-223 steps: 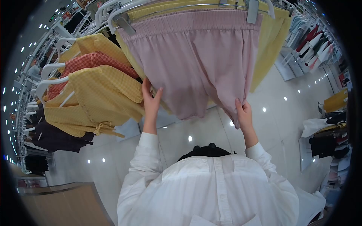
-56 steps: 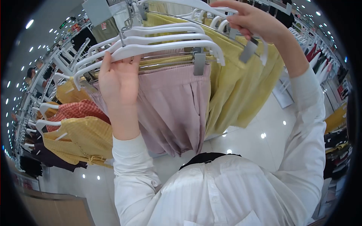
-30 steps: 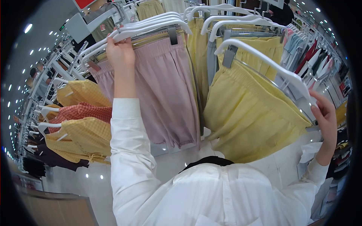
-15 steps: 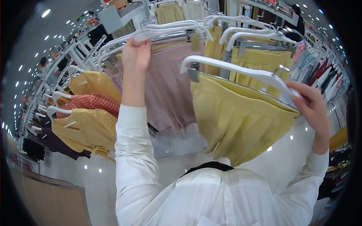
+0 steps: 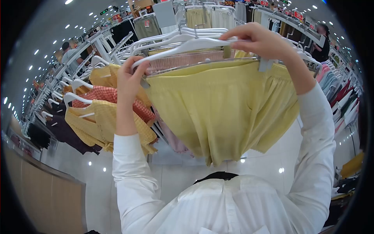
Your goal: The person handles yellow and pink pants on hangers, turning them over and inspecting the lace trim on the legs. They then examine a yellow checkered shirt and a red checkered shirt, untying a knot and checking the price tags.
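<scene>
The left hand [image 5: 130,82] now joins the right hand [image 5: 261,42] in gripping the hanger [image 5: 186,47], well apart — so the yellow shorts [image 5: 206,107], brought before the pink shorts [image 5: 193,58], appear steadied from both sides.

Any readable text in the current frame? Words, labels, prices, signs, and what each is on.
Nothing reads with certainty.
Red sign, upper right: digits, possibly "39", too blurred to confirm.
Red sign, top edge: perhaps "29", too small to confirm.
Red tag on the olive garment: unreadable.
Green sign, upper left: unreadable.
Yellow shorts and held white hanger: no text visible.
</scene>
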Available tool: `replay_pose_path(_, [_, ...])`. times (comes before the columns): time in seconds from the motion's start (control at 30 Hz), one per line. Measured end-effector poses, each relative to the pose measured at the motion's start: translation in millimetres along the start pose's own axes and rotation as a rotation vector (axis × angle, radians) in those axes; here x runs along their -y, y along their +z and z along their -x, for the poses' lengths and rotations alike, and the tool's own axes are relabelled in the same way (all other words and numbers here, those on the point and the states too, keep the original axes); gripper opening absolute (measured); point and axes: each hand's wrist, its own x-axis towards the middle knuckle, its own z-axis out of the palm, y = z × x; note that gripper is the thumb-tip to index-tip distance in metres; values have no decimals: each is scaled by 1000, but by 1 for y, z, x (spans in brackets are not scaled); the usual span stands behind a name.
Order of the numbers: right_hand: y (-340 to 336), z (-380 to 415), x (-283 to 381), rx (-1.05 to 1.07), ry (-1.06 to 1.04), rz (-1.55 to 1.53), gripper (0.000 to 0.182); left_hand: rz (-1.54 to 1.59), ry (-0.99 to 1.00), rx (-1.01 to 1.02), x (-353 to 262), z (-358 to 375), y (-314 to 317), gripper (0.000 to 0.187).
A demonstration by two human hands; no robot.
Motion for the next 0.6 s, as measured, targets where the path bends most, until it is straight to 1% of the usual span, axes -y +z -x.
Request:
replay_pose_path(0.03, [6, -7, -3, 3, -1, -7, 24, -47, 27, 18, 9, -6, -8, 13])
replay_pose_path(0.13, [19, -23, -5, -35, -55, 67, 25, -113, -2, 6, 2, -12, -19, 14])
replay_pose_path(0.2, [25, -29, -4, -69, -128, 201, 26, -95, -11, 21, 7, -17, -26, 14])
replay_pose_path(0.27, [38, -37, -13, -86, -145, 176, 26, -153, -109, 6, 17, -22, -33, 16])
replay_pose_path(0.33, [45, -42, -22, -106, -162, 157, 26, -141, -99, 3, 21, -26, -33, 16])
replay_pose_path(0.4, [50, -46, -29, -102, -133, 210, 27, -125, -91, -5, 25, -32, -33, 17])
replay_pose_path(0.43, [53, -45, -32, -95, -132, 204, 27, -179, -42, 11, 29, -36, -34, 17])
replay_pose_path(0.47, [57, -41, -37, -139, -87, 284, 27, -233, 3, 29, 34, -40, -36, 17])
replay_pose_path(0.5, [61, -36, -42, -178, -40, 360, 27, -233, -16, 28, 44, -47, -43, 17])
replay_pose_path(0.53, [59, -32, -48, -160, -37, 350, 27, -148, -31, 36, 55, -53, -52, 19])
replay_pose_path(0.57, [51, -27, -53, -90, 23, 429, 31, -60, -47, 40, 65, -50, -56, 22])
replay_pose_path(0.6, [43, -24, -46, -17, 81, 509, 35, -53, -72, 34, 66, -40, -53, 22])
